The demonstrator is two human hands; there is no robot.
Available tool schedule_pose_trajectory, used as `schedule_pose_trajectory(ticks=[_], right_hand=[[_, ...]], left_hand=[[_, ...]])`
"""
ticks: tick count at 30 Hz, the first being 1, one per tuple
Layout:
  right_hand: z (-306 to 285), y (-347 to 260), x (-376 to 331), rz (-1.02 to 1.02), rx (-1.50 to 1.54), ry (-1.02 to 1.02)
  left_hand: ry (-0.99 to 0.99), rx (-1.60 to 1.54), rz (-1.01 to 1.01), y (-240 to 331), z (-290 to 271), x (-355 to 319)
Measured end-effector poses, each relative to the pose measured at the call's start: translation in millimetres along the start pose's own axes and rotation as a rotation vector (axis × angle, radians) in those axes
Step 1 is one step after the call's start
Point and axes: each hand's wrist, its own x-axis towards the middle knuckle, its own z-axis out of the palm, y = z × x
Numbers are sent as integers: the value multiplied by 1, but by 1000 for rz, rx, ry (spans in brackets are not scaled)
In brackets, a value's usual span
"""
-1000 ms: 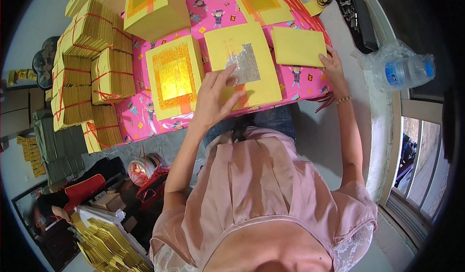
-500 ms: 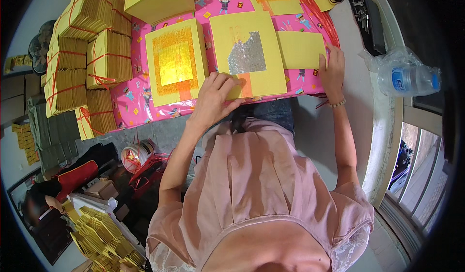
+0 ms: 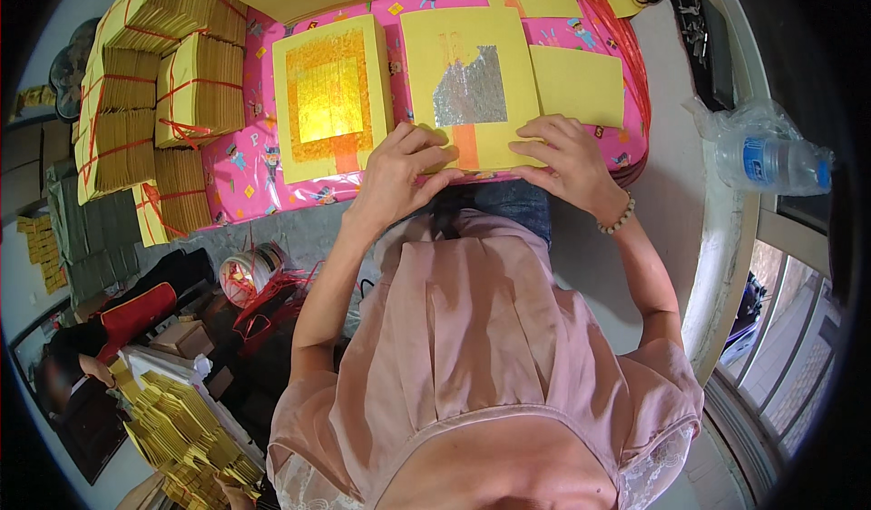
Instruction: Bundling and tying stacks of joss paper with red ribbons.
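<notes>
A stack of yellow joss paper (image 3: 522, 65) with a torn-edged silver foil patch lies on the pink patterned tablecloth (image 3: 263, 197). My left hand (image 3: 399, 170) grips its near left corner, fingers curled on top and thumb along the front edge. At the near right corner my right hand (image 3: 572, 165) holds the same stack, its fingertips on the top sheet and thumb at the front edge. Beyond that hand, a plain yellow paper strip (image 3: 581, 88) lies against the stack's right side. To the left sits another joss paper stack (image 3: 327, 93) with a gold foil square.
Tied yellow paper bundles (image 3: 200, 88) are piled at the left. Red strings (image 3: 626, 56) hang along the table's right side, near a plastic bottle (image 3: 771, 162) in a clear bag. Lower left, a person's hand (image 3: 95, 369) is near more folded yellow paper (image 3: 181, 419).
My right hand has left the plain strip's right end and moved left to the silver-patched stack's near right corner. My left hand stays at the near left corner.
</notes>
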Motion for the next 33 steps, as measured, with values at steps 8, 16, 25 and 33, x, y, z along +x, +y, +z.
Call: schedule_pose_trajectory(ticks=[8,16,25,33], right_hand=[[-3,3,6,45,133,-1],[-2,5,9,73,166,16],[-5,4,11,97,203,4],[-9,-4,11,-14,-30,38]], left_hand=[[2,-48,-101,1,-2,2],[29,-22,-110,4,0,2],[53,-15,-111,3,1,3],[81,81,-79,8,0,8]])
